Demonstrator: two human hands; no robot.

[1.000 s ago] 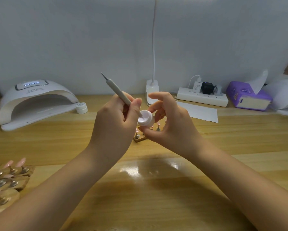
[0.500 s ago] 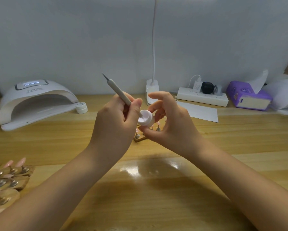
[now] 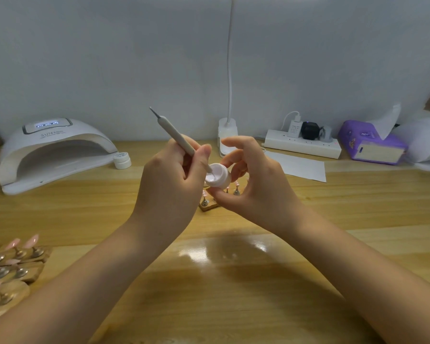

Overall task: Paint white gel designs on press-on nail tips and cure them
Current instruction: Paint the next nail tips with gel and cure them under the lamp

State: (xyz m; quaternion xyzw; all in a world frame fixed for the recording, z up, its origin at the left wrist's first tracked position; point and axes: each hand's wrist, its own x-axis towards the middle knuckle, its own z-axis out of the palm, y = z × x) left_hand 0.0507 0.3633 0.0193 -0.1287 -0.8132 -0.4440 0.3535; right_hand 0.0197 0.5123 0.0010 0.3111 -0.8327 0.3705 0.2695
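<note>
The glossy wooden desk (image 3: 234, 294) had a white nail lamp (image 3: 52, 152) far left of the hands with a little gel pot (image 3: 122, 160) beside it, nail-tip stands (image 3: 10, 266) lower left, another small stand (image 3: 210, 202) right behind the hands, then a lamp base (image 3: 227, 137), power strip (image 3: 303, 144), paper sheet (image 3: 298, 166) and purple tissue pack (image 3: 371, 142) off right.
</note>
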